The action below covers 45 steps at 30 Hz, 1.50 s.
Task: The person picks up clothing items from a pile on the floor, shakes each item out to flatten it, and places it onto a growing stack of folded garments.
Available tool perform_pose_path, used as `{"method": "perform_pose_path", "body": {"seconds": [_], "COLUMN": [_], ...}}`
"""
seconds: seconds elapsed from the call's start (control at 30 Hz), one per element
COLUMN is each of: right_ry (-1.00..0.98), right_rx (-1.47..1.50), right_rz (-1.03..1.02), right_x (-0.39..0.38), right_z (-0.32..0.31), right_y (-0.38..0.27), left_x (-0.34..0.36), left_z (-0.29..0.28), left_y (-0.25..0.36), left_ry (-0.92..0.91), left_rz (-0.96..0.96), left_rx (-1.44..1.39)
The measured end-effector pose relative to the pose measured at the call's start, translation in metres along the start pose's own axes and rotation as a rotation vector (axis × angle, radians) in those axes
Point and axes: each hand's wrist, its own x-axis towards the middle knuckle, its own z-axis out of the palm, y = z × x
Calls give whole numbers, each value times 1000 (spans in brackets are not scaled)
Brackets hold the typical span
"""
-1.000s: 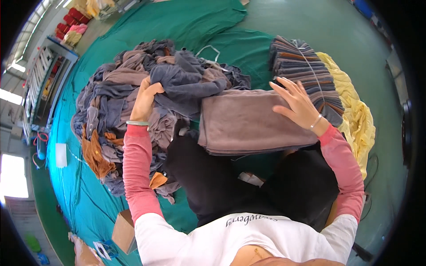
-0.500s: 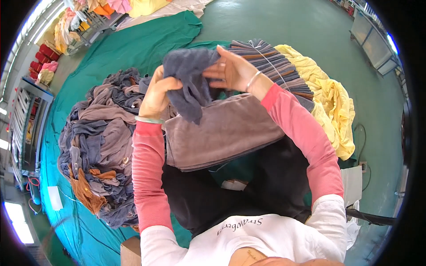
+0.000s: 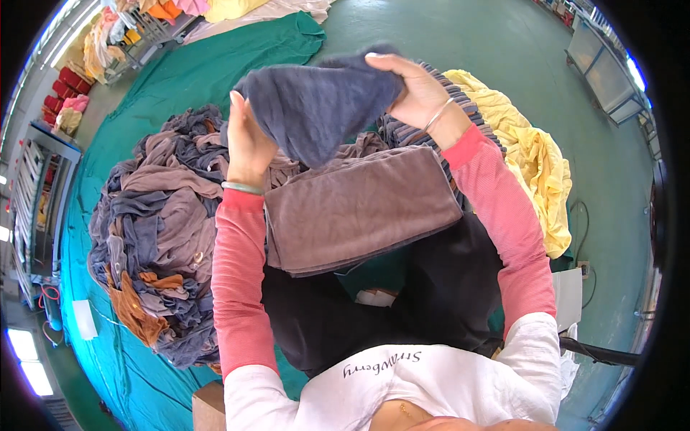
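A dark blue-grey cloth (image 3: 316, 108) is stretched in the air between my two hands. My left hand (image 3: 250, 144) grips its left end, the thumb pointing up and the other fingers mostly hidden. At its upper right corner my right hand (image 3: 420, 90) pinches the cloth between thumb and fingers. The middle of the cloth sags to a point. Below it, across my lap, lies a neat stack of folded brown cloths (image 3: 363, 208) with darker ones underneath. To the left rises a loose heap of crumpled grey, brown and rust cloths (image 3: 172, 223).
Behind my right hand stands a row of folded cloths (image 3: 402, 133) in grey and brown. A crumpled yellow sheet (image 3: 539, 165) lies to its right. Green sheeting (image 3: 215, 68) covers the floor on the left. A cart (image 3: 604, 68) stands far right, a metal rack (image 3: 36, 208) far left.
My hands have moved apart and slightly up. The dark cloth, bunched and dangling before, is now spread wider between them.
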Motion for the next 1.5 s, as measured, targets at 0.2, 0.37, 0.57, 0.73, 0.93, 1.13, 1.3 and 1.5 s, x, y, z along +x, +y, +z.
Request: {"method": "perform_pose_path", "body": {"seconds": [0.2, 0.37, 0.57, 0.73, 0.93, 1.13, 1.3, 1.5], "right_ry": [69, 203, 410, 333, 488, 577, 155, 15], "right_rx": [-10, 8, 20, 16, -64, -418, -334, -579], "right_rz": [-158, -375, -323, -309, -367, -631, -644, -606], "right_x": [6, 3, -1, -14, -19, -32, -94, -212], "right_z": [-41, -58, -88, -125, -129, -121, -111, -107], "right_y": [-3, -2, -20, -32, -26, -40, -77, -65], "left_x": [7, 3, -2, -5, -2, -1, -45, -165], "left_z": [-15, -33, -27, -21, -18, 1, 53, 81], "left_y": [-2, 16, 26, 31, 28, 31, 40, 13], "left_ry": [348, 528, 518, 279, 303, 274, 237, -1], "left_rz": [184, 483, 54, 81, 295, 437, 567, 670], "left_rx": [323, 1382, 552, 244, 586, 661, 734, 812]}}
